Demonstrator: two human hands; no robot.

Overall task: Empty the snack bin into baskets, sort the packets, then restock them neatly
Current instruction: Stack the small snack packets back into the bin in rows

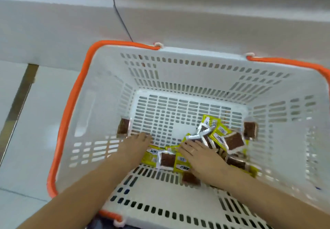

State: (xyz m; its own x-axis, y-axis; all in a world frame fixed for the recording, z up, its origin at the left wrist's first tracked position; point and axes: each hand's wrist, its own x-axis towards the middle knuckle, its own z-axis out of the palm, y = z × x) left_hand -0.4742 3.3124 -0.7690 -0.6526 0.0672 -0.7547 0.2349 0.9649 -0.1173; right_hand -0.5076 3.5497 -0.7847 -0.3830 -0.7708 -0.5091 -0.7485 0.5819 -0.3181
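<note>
A white plastic basket (178, 71) with slotted walls and a slotted floor stands on a pale, glossy tiled floor (26, 139), and two orange handles (71, 103) lie folded down along its rim. Both hands reach deep inside. The left hand (135, 144) lies with its fingers stretched flat on the bottom grid, close to the left corner, and it holds nothing. The right hand (200, 155) — a ring is on one finger — is spread wide and presses flat on the pile of snack packets (219, 137) near the front right of the basket. The packets are small flat rectangles of shiny foil, some yellow-green with printed labels, others with a clear window that shows a dark brown block and crimped silver edges. One brown packet (123, 128) stands apart in the left corner, leaning on the wall, just beside the left fingertips. Another brown one (250, 130) leans in the right corner. A thin dark cord (121, 18) runs across the grey wall behind.
</note>
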